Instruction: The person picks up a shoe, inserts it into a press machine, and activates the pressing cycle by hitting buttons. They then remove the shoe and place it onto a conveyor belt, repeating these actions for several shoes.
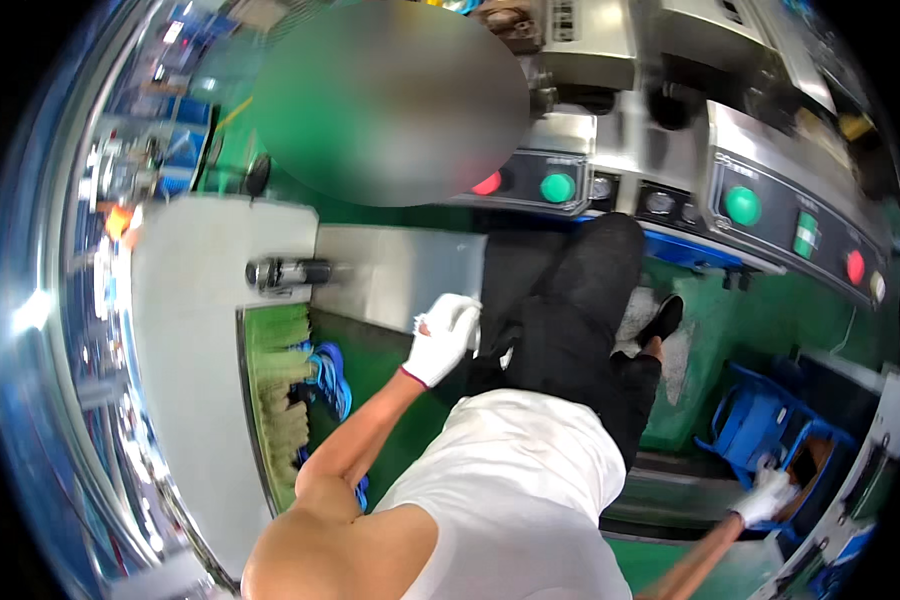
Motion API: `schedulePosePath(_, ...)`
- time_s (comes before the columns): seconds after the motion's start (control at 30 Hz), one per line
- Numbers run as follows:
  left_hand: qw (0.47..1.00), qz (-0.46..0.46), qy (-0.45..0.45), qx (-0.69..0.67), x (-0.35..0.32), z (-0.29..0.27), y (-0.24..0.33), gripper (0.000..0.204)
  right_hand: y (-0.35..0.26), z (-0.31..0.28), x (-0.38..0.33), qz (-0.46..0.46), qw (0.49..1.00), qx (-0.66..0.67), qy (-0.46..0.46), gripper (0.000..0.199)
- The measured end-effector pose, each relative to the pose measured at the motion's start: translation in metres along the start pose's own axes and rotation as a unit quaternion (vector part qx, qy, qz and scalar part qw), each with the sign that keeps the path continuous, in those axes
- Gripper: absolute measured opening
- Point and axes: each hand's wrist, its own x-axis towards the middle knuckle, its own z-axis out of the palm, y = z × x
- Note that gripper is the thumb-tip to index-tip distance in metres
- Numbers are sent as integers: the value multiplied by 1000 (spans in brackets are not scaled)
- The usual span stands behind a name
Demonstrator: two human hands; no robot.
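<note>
1. Lining the upper right, two dark control panels (775, 226) carry round push-buttons (743, 205) in green and red.
2. A blurred oval (390, 100) conceals much of the upper left. The person's black-trousered leg (595, 285) stands between the left hand (444, 342) and the machine side.
3. Surfaces: smooth pale-grey table (195, 350); flat, shiny metal plate (385, 270) adjoining it; green floor (730, 310). A black-and-silver cylindrical object (290, 272) lies across the table's edge. Frayed bristle-like material (275, 365) borders the table, near a blue shoe (330, 378).
4. Left hand, in a white knit glove, sits at the plate's near corner, fingers partly curled; contact and grasp cannot be told.
5. Right hand (768, 496), likewise gloved, is at the blue container (836, 437), lower right; blur prevents telling whether it is clenched, released or grasping.
6. The container shows a brown inner surface (808, 462); further contents are indistinct. A blue plastic piece (750, 425) stands just beside it.
</note>
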Motion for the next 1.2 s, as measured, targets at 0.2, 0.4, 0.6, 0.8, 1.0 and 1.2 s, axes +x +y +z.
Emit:
schedulePosePath(0.2, 923, -228, 161, 266, -162, -97, -201, 28, -129, 239, -143, -5, 961, 18, -275, 71)
schedulePosePath(0.4, 738, -535, 292, 290, -295, -177, -265, 62, -219, 281, -148, -61, 921, -38, -383, 66)
schedulePosePath(0.6, 741, -568, 330, 137, -278, -164, -322, 111, -304, 324, -190, -148, 871, -72, -464, 58)
schedulePosePath(0.8, 782, -522, 336, 61, -204, -151, -258, 89, -371, 357, -320, -178, 760, -37, -624, 59)
schedulePosePath(1.0, 989, -81, 111, 51, -94, -124, -139, 57, -443, 372, -439, -594, 448, -114, -658, 79)
schedulePosePath(1.2, 957, 274, -95, 34, 57, -155, 3, 48, -478, 378, -417, -543, 500, -132, -662, 61)
